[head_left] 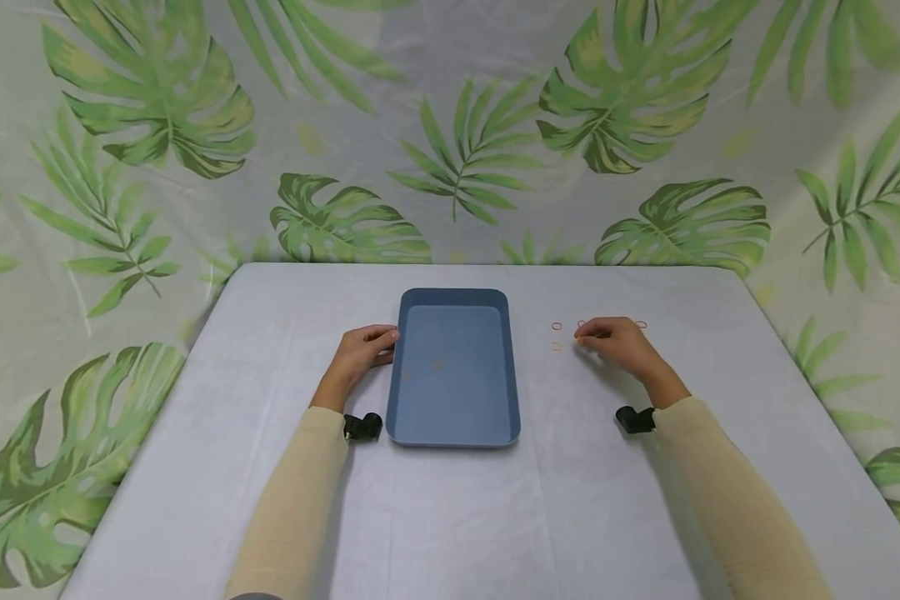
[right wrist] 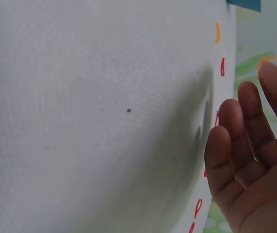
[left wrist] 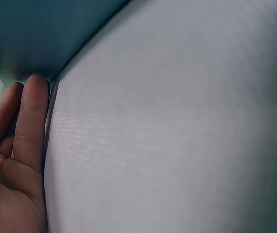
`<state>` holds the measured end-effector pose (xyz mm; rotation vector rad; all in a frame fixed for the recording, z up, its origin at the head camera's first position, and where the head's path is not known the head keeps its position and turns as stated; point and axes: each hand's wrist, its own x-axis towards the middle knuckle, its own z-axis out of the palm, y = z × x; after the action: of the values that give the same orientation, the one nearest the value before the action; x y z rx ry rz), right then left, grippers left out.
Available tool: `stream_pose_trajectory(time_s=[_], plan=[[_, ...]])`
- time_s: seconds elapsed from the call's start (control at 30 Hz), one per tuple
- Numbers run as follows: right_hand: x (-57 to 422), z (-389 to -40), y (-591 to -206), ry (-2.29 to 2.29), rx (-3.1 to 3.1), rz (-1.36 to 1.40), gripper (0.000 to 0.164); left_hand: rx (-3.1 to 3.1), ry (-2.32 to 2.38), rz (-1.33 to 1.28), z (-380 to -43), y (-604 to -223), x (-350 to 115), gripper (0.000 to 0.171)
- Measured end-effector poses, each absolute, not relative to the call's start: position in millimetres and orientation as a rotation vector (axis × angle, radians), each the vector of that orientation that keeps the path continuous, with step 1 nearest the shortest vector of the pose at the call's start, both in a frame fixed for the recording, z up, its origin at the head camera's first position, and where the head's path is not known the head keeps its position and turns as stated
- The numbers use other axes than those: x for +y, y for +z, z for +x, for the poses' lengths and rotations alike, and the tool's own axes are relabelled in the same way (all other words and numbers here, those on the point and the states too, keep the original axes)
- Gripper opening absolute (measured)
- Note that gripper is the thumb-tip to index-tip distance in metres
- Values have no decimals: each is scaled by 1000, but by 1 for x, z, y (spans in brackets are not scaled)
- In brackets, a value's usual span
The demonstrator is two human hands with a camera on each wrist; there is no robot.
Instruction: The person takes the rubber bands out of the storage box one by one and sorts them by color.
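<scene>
My right hand point(head_left: 621, 346) is raised a little above the table and pinches a small orange rubber band point(right wrist: 269, 59) between thumb and fingertip; its other fingers are loosely bent. Nearby on the table lie an orange band point(head_left: 556, 347) and several red bands point(head_left: 557, 326), partly hidden behind that hand. My left hand point(head_left: 360, 354) is at the left side of a blue rectangular tray point(head_left: 515, 400). In the left wrist view, its fairly straight fingers point(left wrist: 33, 111) rest against the tray's outer wall. Inside the tray lie small pale orange bands point(head_left: 438, 365).
A white cloth covers the table point(head_left: 450, 517). Behind it hangs a leaf-print curtain point(head_left: 465, 108), which also runs along both sides. Each wrist carries a small black camera point(head_left: 363, 427), close above the cloth.
</scene>
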<state>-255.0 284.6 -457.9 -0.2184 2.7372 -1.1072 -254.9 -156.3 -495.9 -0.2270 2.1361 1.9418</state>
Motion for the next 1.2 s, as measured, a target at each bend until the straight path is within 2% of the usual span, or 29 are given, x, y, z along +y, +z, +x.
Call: stream_pose_trajectory(time_s=[0.77, 1.2], plan=[[280, -264, -473, -861, 2877, -170, 15, 2120, 1958, -223, -255, -495, -156, 38], [284, -261, -470, -935, 2844, -237, 23, 2101, 1965, -239, -255, -494, -156, 39]])
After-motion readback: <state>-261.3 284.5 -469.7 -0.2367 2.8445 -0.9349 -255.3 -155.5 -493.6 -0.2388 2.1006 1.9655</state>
